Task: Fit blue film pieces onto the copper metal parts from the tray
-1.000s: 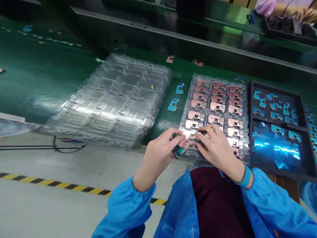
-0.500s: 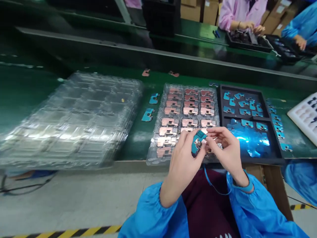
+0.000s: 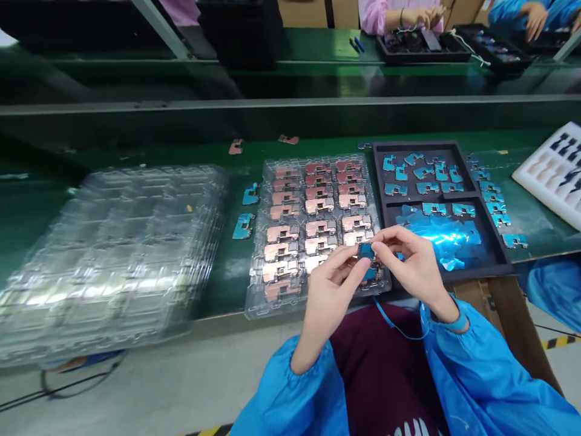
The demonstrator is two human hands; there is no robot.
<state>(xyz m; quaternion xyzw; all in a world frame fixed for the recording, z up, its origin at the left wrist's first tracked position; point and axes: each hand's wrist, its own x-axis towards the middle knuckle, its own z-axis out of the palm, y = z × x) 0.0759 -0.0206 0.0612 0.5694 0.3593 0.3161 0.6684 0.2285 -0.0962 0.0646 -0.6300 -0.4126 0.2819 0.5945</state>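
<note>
A small blue-green circuit board point(image 3: 365, 251) is held between my two hands, over the near right corner of a clear plastic tray point(image 3: 252, 297). My left hand point(image 3: 333, 278) pinches the board's left side with thumb and fingers. At its upper right edge, my right hand point(image 3: 411, 260) has thumb and fingertips closed on the board; whether they grip a film or part on it is too small to see. Rows of copper-coloured boards point(image 3: 281, 251) lie in the clear tray beneath. Right of it, a black tray point(image 3: 492, 242) holds several blue boards point(image 3: 427, 188) and crumpled shiny blue film point(image 3: 447, 239).
A stack of clear trays point(image 3: 122, 242) stands at left. Loose blue boards point(image 3: 243, 226) and copper-coloured boards point(image 3: 236, 146) lie on the green bench point(image 3: 227, 272). A white foam tray point(image 3: 556, 169) sits far right. Beyond the bar, other people's hands point(image 3: 420, 17) work over black trays.
The view has shifted, so the bench layout sits further left. The board in my hands has turned, now showing a darker blue face near my right fingertips. Both hands still hold it.
</note>
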